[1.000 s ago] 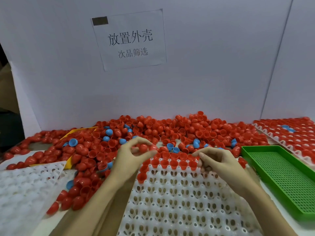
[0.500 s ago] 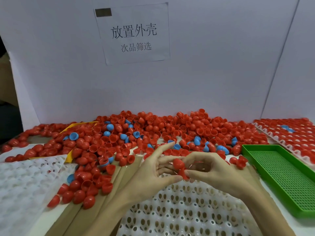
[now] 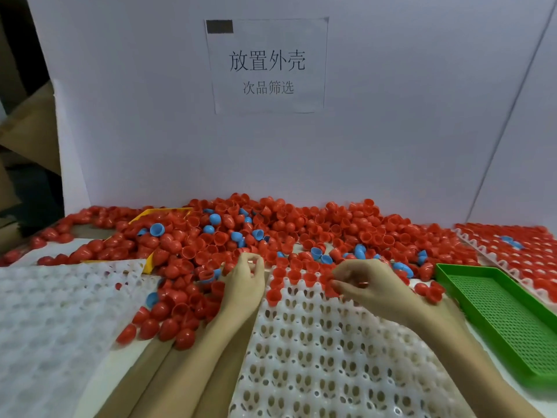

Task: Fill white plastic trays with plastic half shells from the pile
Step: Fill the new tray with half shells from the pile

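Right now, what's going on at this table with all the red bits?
A person is filling a white tray with half shells from the pile, mostly red with a few blue. The left hand is at the pile's edge, fingers curled on a shell. The right hand pinches a red shell at the tray's far rows, where only a few pockets are filled. A full tray sits far right, a green tray beside it.
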Tool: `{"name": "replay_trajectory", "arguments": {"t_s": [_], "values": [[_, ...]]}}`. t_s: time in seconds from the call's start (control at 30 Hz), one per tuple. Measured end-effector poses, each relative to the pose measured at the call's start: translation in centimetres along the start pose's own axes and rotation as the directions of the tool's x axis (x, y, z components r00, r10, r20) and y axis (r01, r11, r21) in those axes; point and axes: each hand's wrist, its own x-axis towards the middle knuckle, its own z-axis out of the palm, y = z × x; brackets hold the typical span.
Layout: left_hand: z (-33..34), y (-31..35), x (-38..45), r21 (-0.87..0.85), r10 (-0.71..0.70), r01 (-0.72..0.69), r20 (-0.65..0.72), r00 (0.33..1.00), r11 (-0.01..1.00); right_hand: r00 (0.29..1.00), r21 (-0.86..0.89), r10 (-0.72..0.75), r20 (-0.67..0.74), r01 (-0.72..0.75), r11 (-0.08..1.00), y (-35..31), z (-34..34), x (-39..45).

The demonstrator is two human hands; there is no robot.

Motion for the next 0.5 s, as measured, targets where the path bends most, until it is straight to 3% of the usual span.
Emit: {"name": "replay_trajectory", "arguments": {"t_s": [0.2, 0.37, 0.5], "values": [[0.7, 0.9, -1.1, 0.091, 0.035, -0.036, 0.014, 0.999, 0.995, 0.987, -0.305, -0.035, 0.159, 0.083, 0.949, -4.0, 3.9, 3.3], [0.9, 1.9, -1.8, 0.088, -0.045, 0.040, 0.054, 0.998, 0.995, 0.964, -0.494, 0.094, 0.247, 0.042, 0.868, -5.7, 6.0, 4.1], [0.9, 1.6, -1.6, 0.172, -0.019, 0.008, 0.065, 0.998, 0.985, 0.963, -0.486, 0.089, 0.256, 0.049, 0.872, -6.1, 5.7, 4.2]]}}
